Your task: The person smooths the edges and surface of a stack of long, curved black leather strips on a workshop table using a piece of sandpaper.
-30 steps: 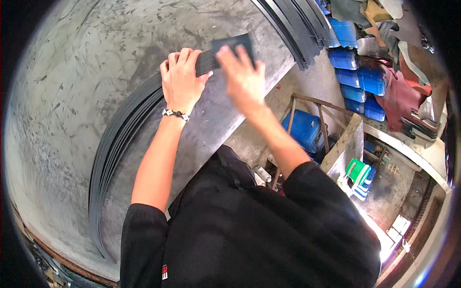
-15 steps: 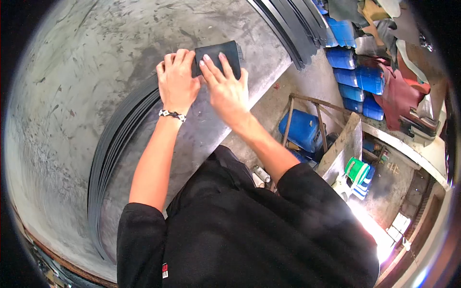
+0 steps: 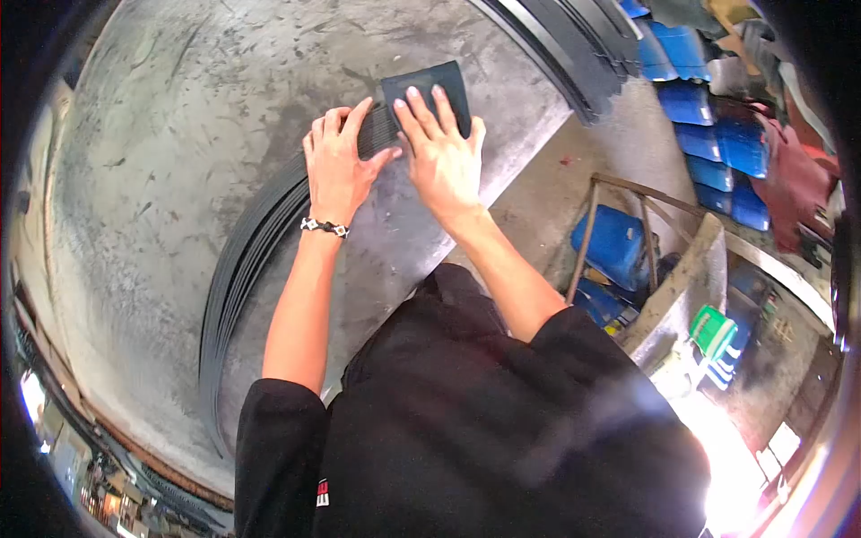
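A curved bundle of thin dark strips (image 3: 256, 238) lies along the grey tabletop (image 3: 206, 117). At its upper end is a dark, flat, roughly square piece (image 3: 453, 79), whose material I cannot make out. My right hand (image 3: 441, 161) rests on that piece with its fingers laid flat and the thumb out to the right. Just left of it, my left hand (image 3: 339, 170) is over the strips, fingers and thumb spread apart. Strip ends show between the two hands, and the left palm hides part of the bundle.
More dark strips (image 3: 574, 54) hang over the table's far right edge. Beyond it are stacked blue containers (image 3: 708, 148), hide-like sheets (image 3: 789, 179), a metal frame (image 3: 644, 193) and a green bucket (image 3: 713, 332) on the floor side.
My left hand has opened, its thumb and fingers spreading away from the dark piece, so the strips show between the hands. My right hand stays on the piece. The whole view has shifted.
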The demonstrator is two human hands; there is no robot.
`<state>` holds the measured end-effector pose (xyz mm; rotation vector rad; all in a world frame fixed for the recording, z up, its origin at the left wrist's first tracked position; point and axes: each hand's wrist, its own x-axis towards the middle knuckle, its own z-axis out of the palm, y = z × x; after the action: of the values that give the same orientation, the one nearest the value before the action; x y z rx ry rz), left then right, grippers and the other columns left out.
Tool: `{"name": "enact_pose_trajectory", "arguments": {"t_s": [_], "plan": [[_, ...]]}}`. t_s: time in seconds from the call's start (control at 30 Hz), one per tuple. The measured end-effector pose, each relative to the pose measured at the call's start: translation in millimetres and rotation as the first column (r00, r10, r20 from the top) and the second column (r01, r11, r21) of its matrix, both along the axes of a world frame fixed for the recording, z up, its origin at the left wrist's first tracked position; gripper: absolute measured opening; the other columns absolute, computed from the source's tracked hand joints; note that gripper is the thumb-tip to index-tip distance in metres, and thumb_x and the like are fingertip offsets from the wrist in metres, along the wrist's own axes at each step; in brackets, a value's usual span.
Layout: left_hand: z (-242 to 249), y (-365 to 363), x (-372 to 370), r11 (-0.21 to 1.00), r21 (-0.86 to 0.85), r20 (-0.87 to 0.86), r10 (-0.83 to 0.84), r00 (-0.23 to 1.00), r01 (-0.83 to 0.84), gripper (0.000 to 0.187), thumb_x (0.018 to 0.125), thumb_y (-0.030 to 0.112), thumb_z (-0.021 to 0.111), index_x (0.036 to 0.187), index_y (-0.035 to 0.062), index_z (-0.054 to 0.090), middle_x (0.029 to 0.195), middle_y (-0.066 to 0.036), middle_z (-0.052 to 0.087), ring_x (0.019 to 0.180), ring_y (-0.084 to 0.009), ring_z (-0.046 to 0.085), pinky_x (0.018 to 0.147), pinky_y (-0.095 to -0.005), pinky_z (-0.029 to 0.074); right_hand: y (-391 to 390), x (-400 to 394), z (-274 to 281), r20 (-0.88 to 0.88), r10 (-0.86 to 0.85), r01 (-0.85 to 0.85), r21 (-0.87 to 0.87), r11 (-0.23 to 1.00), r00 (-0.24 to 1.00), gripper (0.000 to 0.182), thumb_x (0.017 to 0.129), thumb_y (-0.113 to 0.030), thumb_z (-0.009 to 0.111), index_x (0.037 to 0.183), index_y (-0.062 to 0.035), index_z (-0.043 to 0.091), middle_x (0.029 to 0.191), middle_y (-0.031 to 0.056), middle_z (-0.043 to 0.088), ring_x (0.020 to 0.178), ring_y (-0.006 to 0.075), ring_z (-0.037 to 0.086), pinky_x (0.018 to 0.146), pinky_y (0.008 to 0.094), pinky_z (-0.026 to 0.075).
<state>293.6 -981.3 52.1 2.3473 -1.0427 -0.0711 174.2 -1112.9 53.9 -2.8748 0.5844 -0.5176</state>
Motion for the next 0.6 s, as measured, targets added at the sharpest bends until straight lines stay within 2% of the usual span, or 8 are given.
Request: {"name": "enact_pose_trajectory", "arguments": {"t_s": [0.03,0.17,0.23,0.33,0.43,0.47,0.57,0.6], "plan": [[6.7,6.7,-0.2,1.0,-0.014,-0.055,-0.019,0.998,0.018,0.094,0.076,0.045,0.094,0.157,0.0183,0.056,0.139,-0.011,0.063,0.132,-0.0341,0.057,0.113,-0.0514,0.043,0.9,-0.1,3.2,-0.013,-0.008,0.008,-0.001,1.0,1.0,0.046,0.1,-0.024,0.07,0.145,-0.0159,0.069,0.158,0.0035,0.063,0.153,0.0307,0.05,0.11,0.0644,0.036],[21.0,71.5,2.0,0.972,0.205,0.07,0.098,0.993,-0.111,0.107,0.073,0.044,0.096,0.163,0.0137,0.048,0.146,-0.013,0.06,0.138,-0.0353,0.054,0.12,-0.0517,0.038,-1.1,1.1,0.3,-0.019,0.011,-0.012,-0.008,1.0,1.0,0.045,0.102,-0.026,0.069,0.146,-0.0168,0.069,0.158,0.0015,0.063,0.152,0.0306,0.049,0.11,0.0636,0.036],[19.9,97.7,-0.2,0.965,0.214,0.099,0.134,0.986,-0.152,0.099,0.077,0.041,0.095,0.161,0.0135,0.05,0.146,-0.013,0.061,0.137,-0.0351,0.054,0.12,-0.0504,0.038,-1.8,1.4,3.9,-0.072,0.015,-0.017,-0.027,0.999,0.997,0.046,0.104,-0.028,0.067,0.149,-0.0168,0.066,0.16,0.0017,0.061,0.154,0.0301,0.047,0.109,0.0646,0.035],[9.6,107.2,5.6,0.985,0.123,0.092,0.113,0.989,-0.124,0.081,0.082,0.034,0.093,0.151,0.0121,0.058,0.142,-0.011,0.064,0.134,-0.0342,0.057,0.117,-0.0495,0.04,-1.8,1.9,3.4,-0.085,0.018,-0.019,-0.009,1.0,0.996,0.047,0.105,-0.028,0.066,0.151,-0.0175,0.064,0.164,0.0016,0.057,0.155,0.0295,0.045,0.109,0.0663,0.035],[11.6,105.8,13.6,0.988,0.115,0.018,0.099,0.995,-0.1,0.065,0.083,0.028,0.091,0.14,0.0104,0.064,0.137,-0.009,0.066,0.13,-0.0333,0.058,0.113,-0.0483,0.042,-8.6,-0.8,8.5,-0.11,0.05,-0.049,0.013,0.999,0.993,0.048,0.105,-0.027,0.065,0.153,-0.0188,0.063,0.166,0.0011,0.055,0.156,0.0298,0.044,0.11,0.0676,0.036],[11.5,105.2,14.3,0.993,0.069,0.032,0.09,0.995,-0.092,0.061,0.082,0.028,0.091,0.134,0.0099,0.066,0.133,-0.008,0.068,0.126,-0.0332,0.059,0.111,-0.0478,0.043,-14.0,-1.8,12.5,-0.087,0.033,-0.03,0.028,0.999,0.996,0.048,0.106,-0.026,0.065,0.154,-0.02,0.061,0.166,0.0006,0.054,0.156,0.0307,0.044,0.111,0.0686,0.036],[7.6,107.8,15.8,0.996,0.025,0.044,0.087,0.995,-0.088,0.061,0.082,0.029,0.091,0.134,0.0108,0.067,0.132,-0.008,0.068,0.125,-0.0325,0.06,0.11,-0.0468,0.044,-30.9,-1.9,19.8,0.001,-0.119,0.119,-0.103,0.988,0.993,0.05,0.106,-0.023,0.065,0.156,-0.0198,0.059,0.167,0.0012,0.053,0.156,0.0321,0.044,0.109,0.069,0.037],[6.2,108.1,15.9,0.996,0.003,0.03,0.093,0.995,-0.093,0.06,0.081,0.03,0.092,0.133,0.0119,0.068,0.131,-0.007,0.068,0.123,-0.0322,0.06,0.109,-0.0456,0.045,-30.1,-1.7,14.8,0.031,-0.179,0.182,-0.144,0.973,0.983,0.05,0.105,-0.027,0.067,0.153,-0.0203,0.061,0.167,0.0015,0.053,0.155,0.032,0.045,0.108,0.0701,0.038]]}}
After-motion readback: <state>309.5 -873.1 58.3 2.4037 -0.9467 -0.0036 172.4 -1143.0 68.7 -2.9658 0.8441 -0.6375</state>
